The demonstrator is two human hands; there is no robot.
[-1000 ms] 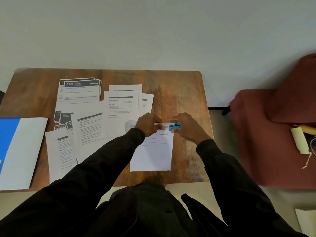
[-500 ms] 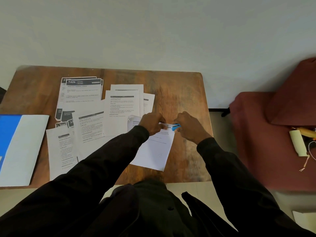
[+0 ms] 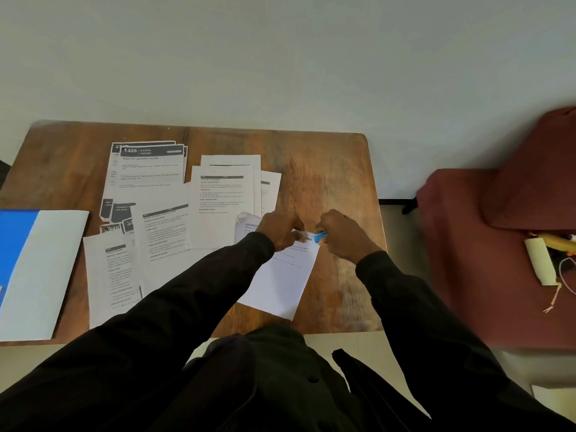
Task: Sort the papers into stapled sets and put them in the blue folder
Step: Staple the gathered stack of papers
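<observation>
Wood table (image 3: 327, 169) under everything, and from the head cam it's looking like I'm only partway in. I'm pinching the top edge of one paper set (image 3: 280, 282) with my left hand (image 3: 280, 229), fingers curled down onto it. My right hand (image 3: 346, 238) is wrapping round the little blue stapler (image 3: 320, 236), whose nose is biting the set's top right corner. Whether the staple is already through, I can't tell, since my knuckles are hiding it.

The blue folder (image 3: 15, 241) is lying open at the far left, partly out of frame, and I'm seeing nothing tucked into it yet. Loose sheets are waiting all over: the 1426 stack (image 3: 146, 169) at the back left, a middle pile (image 3: 223, 207) just beside my left hand, and more pages (image 3: 112, 275) overlapping toward the near left. So I'm guessing most of the sorting is left.

Room-wise, the set's lower corner is sitting near the table's front edge, and my right hand is working close to the right edge, so the stapler could slide off if I'm getting sloppy. Bare wood is showing behind my hands and down the right strip. Getting to the folder is going to mean crossing those loose pages, so I'm thinking lift, not drag.
</observation>
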